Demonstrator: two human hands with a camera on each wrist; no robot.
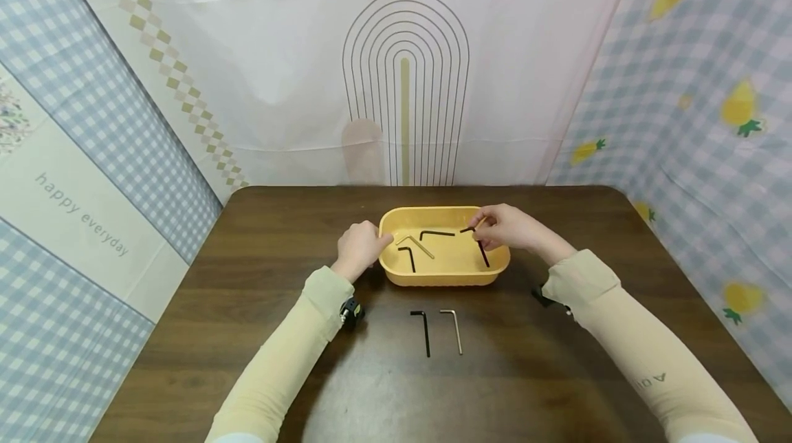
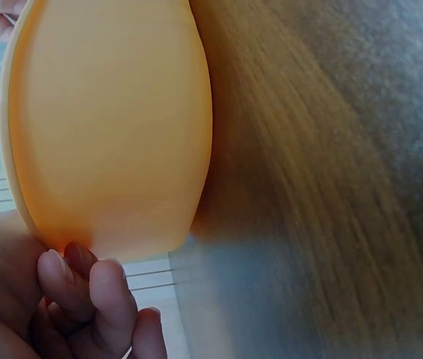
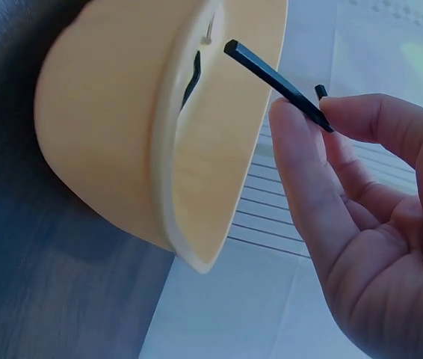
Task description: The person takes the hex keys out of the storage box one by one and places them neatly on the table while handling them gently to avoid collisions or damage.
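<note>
My left hand [image 1: 361, 248] grips the left end of a yellow plastic basket [image 1: 442, 279], its thumb over the rim and its fingers curled against the outer wall in the left wrist view. At the basket's right end, my right hand [image 1: 504, 226] pinches a black hex key [image 3: 271, 77] between thumb and fingertips. Its long arm slants down over the basket in the head view. Inside lie a black hex key [image 1: 438, 233] toward the back, a brass-coloured hex key [image 1: 422, 247] at the left, and another black hex key [image 1: 412, 261] in front of it.
On the brown wooden table [image 1: 278, 236], in front of the basket, a black hex key [image 1: 426, 336] and a pale metallic hex key [image 1: 458, 334] lie side by side. A patterned cloth backdrop [image 1: 284, 85] hangs behind the table.
</note>
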